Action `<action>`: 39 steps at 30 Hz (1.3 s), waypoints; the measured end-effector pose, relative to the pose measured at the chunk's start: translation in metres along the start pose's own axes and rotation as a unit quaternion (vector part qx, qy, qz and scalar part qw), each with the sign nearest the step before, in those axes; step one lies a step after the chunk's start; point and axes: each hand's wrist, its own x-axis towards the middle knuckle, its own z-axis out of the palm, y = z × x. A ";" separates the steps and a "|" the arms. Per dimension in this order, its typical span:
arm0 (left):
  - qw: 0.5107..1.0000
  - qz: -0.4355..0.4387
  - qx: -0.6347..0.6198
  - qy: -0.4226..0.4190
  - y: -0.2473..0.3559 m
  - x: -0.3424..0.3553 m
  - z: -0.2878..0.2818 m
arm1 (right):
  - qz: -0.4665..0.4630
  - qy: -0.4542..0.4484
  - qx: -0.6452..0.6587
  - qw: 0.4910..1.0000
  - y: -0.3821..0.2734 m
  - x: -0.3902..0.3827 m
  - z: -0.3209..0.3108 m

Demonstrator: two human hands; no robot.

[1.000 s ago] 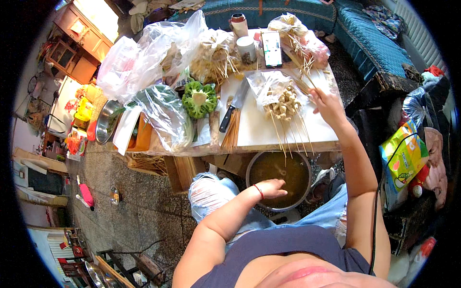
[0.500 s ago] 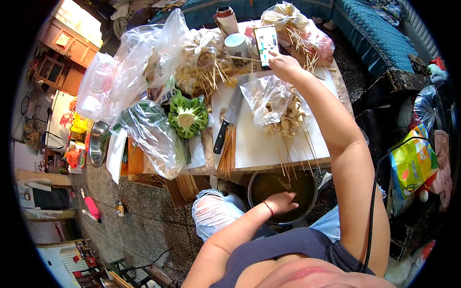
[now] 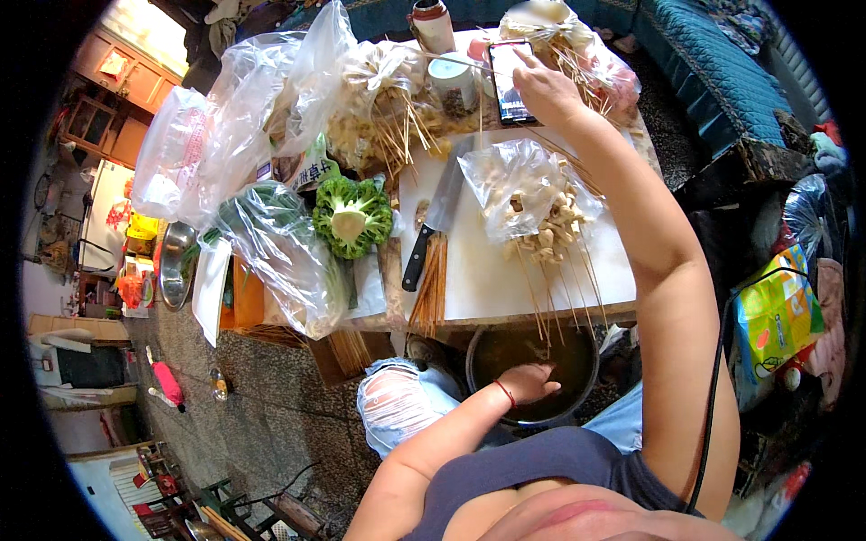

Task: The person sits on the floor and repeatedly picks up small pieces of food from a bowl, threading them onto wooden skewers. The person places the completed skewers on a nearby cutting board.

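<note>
My right hand (image 3: 548, 90) reaches over the table to a phone (image 3: 511, 106) with a lit screen, fingertips at its upper part. A thin bamboo skewer (image 3: 460, 59) sticks out leftward from that hand. My left hand (image 3: 530, 383) is low over a dark basin (image 3: 591, 383) of murky liquid, its fingers curled; what they hold, if anything, is hidden. Between the hands, skewered mushroom pieces (image 3: 546, 239), partly under a clear plastic bag (image 3: 507, 176), lie on a white cutting board (image 3: 469, 293), their sticks overhanging the near edge. A black-handled knife (image 3: 442, 203) lies left of them.
Bare skewers (image 3: 431, 284) lie beside the knife. Left of these are a head of broccoli (image 3: 352, 221) and bagged green onions (image 3: 280, 252). Bagged skewers (image 3: 388, 99), a white cup (image 3: 454, 83) and a thermos (image 3: 433, 27) stand farther back. A black cable (image 3: 717, 379) hangs by my right arm.
My right hand has moved up over the phone with the skewer, and the phone screen looks different. The whole view has shifted slightly. My left hand stays over the basin.
</note>
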 end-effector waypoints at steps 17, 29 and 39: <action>0.968 -0.023 0.215 0.126 -0.141 0.116 0.127 | 0.063 0.106 0.321 0.939 -0.033 -0.322 -0.153; 0.918 0.053 0.378 0.110 -0.085 0.055 0.082 | 0.188 -0.050 0.561 0.804 -0.056 -0.447 -0.183; 0.693 0.002 -0.663 0.284 0.013 -0.017 0.053 | 0.258 -0.236 0.646 0.678 -0.095 -0.505 -0.121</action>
